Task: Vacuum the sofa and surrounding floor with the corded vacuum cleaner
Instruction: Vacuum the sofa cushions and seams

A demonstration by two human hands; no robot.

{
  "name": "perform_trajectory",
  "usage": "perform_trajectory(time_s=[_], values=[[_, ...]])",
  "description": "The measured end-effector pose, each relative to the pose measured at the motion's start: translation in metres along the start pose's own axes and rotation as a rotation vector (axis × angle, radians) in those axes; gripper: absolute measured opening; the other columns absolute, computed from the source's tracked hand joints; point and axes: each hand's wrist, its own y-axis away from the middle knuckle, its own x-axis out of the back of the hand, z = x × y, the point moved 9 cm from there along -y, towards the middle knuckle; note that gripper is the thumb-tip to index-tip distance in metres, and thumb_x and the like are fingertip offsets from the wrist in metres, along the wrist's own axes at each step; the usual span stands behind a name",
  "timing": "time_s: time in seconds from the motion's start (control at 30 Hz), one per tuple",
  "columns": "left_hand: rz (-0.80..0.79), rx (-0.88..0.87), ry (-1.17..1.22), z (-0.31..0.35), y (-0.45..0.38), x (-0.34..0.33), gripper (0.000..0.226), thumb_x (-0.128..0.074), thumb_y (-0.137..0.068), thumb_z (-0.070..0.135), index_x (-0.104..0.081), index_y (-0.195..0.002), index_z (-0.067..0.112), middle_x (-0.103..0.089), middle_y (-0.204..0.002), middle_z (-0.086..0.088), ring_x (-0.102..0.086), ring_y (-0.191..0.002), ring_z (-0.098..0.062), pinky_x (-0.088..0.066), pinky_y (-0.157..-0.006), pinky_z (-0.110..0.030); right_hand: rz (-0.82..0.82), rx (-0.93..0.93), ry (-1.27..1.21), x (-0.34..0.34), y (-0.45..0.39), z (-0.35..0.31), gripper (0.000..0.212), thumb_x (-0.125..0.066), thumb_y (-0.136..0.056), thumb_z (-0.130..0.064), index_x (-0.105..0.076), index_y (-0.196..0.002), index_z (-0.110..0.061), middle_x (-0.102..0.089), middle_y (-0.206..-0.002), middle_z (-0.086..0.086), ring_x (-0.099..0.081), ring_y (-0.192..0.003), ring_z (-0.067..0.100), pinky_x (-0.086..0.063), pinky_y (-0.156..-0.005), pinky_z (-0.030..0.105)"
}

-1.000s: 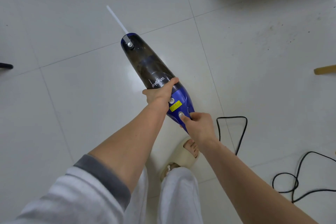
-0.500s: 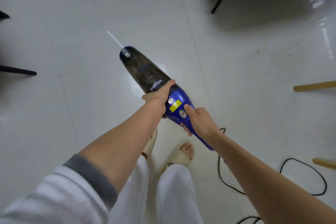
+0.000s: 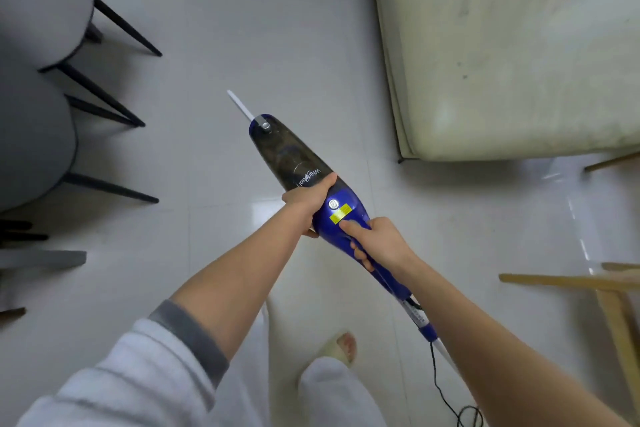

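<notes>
A blue vacuum cleaner (image 3: 346,211) with a dark see-through dust cup (image 3: 287,152) is held above the white tiled floor (image 3: 242,28), nose pointing away and left. My left hand (image 3: 308,198) grips its body where the dust cup meets the blue part. My right hand (image 3: 377,243) is wrapped around the handle, thumb on top. A thin white strip (image 3: 240,105) sticks out past the nose. The black cord (image 3: 446,395) trails from the handle's rear to the floor. The cream sofa cushion (image 3: 512,55) fills the upper right, apart from the vacuum.
Grey chairs with black legs (image 3: 114,24) stand at the left. Light wooden furniture legs (image 3: 568,282) lie at the right edge. My foot in a pale slipper (image 3: 341,347) and white trousers are below the vacuum. Open tiles lie between the chairs and sofa.
The view has lifted and moved forward: the sofa and the grey chairs have come into view. Both hands keep the same hold on the vacuum; the cord loops have dropped out of sight.
</notes>
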Motion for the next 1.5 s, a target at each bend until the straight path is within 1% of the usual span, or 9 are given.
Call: perform_trajectory(time_s=[0.23,0.53,0.7,0.83,0.93,1.1,1.27,1.37,1.5], values=[[-0.053,-0.114,-0.082,0.149,0.000,0.092,0.088,-0.073,-0.066,0.063,-0.044,-0.131,0.011,-0.066,-0.109,-0.008,-0.062,-0.077,-0.024,-0.048,-0.048,-0.032,0.028,0.051,-0.028,-0.034,-0.010,-0.165,0.031,-0.056,-0.095,-0.033,-0.055,-0.082,-0.005,-0.056,-0.058,0.006,-0.048,-0.040,0.012,-0.044,-0.046,0.023],[-0.057,-0.226,-0.230,0.314,-0.002,0.178,0.088,-0.071,-0.067,0.066,-0.046,-0.129,0.009,-0.067,-0.106,-0.009,-0.064,-0.076,-0.024,-0.049,-0.047,-0.030,0.095,0.117,-0.143,-0.064,-0.030,-0.332,0.038,-0.050,-0.096,-0.032,-0.054,-0.070,-0.005,-0.054,-0.053,0.008,-0.045,-0.038,0.016,-0.042,-0.044,0.022],[-0.035,-0.287,-0.261,0.398,-0.020,0.190,0.091,-0.070,-0.063,0.068,-0.046,-0.128,0.009,-0.065,-0.112,-0.008,-0.065,-0.084,-0.027,-0.050,-0.049,-0.031,0.129,0.133,-0.209,-0.049,-0.066,-0.405,0.039,-0.050,-0.095,-0.033,-0.057,-0.071,-0.002,-0.055,-0.051,0.010,-0.047,-0.038,0.019,-0.044,-0.044,0.024],[0.001,-0.385,-0.242,0.504,-0.042,0.197,0.092,-0.070,-0.061,0.068,-0.045,-0.127,0.009,-0.063,-0.116,-0.008,-0.065,-0.090,-0.030,-0.051,-0.054,-0.033,0.131,0.164,-0.233,-0.021,-0.123,-0.490,0.037,-0.050,-0.092,-0.033,-0.057,-0.071,-0.004,-0.055,-0.053,0.010,-0.048,-0.041,0.020,-0.045,-0.047,0.026],[0.020,-0.411,-0.210,0.581,-0.056,0.206,0.088,-0.072,-0.063,0.066,-0.046,-0.127,0.011,-0.066,-0.113,-0.008,-0.066,-0.088,-0.029,-0.054,-0.057,-0.034,0.099,0.214,-0.237,-0.002,-0.157,-0.559,0.030,-0.053,-0.089,-0.028,-0.055,-0.069,-0.006,-0.053,-0.052,0.008,-0.046,-0.040,0.019,-0.043,-0.046,0.025],[0.019,-0.470,-0.142,0.700,-0.067,0.218,0.083,-0.073,-0.066,0.061,-0.047,-0.126,0.011,-0.067,-0.110,-0.008,-0.066,-0.086,-0.027,-0.053,-0.056,-0.033,0.118,0.353,-0.059,0.030,-0.195,-0.671,0.031,-0.068,-0.082,-0.012,-0.051,-0.057,-0.008,-0.051,-0.045,0.003,-0.045,-0.036,0.014,-0.044,-0.047,0.022],[0.016,-0.501,-0.109,0.802,-0.089,0.222,0.080,-0.073,-0.069,0.058,-0.046,-0.127,0.010,-0.064,-0.115,-0.009,-0.066,-0.087,-0.029,-0.051,-0.051,-0.032,0.170,0.392,0.020,0.061,-0.242,-0.761,0.027,-0.066,-0.080,-0.006,-0.053,-0.057,-0.006,-0.053,-0.047,0.006,-0.046,-0.037,0.014,-0.045,-0.046,0.023],[-0.036,-0.484,-0.139,0.865,-0.121,0.216,0.077,-0.071,-0.071,0.059,-0.047,-0.126,0.010,-0.066,-0.112,-0.009,-0.067,-0.081,-0.027,-0.052,-0.049,-0.031,0.226,0.382,0.023,0.080,-0.286,-0.810,0.019,-0.063,-0.079,-0.004,-0.054,-0.063,-0.005,-0.055,-0.048,0.007,-0.048,-0.038,0.015,-0.046,-0.047,0.025],[-0.132,-0.437,-0.232,0.940,-0.157,0.199,0.067,-0.069,-0.076,0.055,-0.052,-0.123,0.011,-0.069,-0.104,-0.008,-0.068,-0.078,-0.026,-0.052,-0.049,-0.031,0.302,0.362,0.060,0.107,-0.330,-0.866,0.021,-0.057,-0.078,-0.006,-0.053,-0.057,-0.005,-0.058,-0.047,0.006,-0.052,-0.039,0.016,-0.051,-0.054,0.025]])
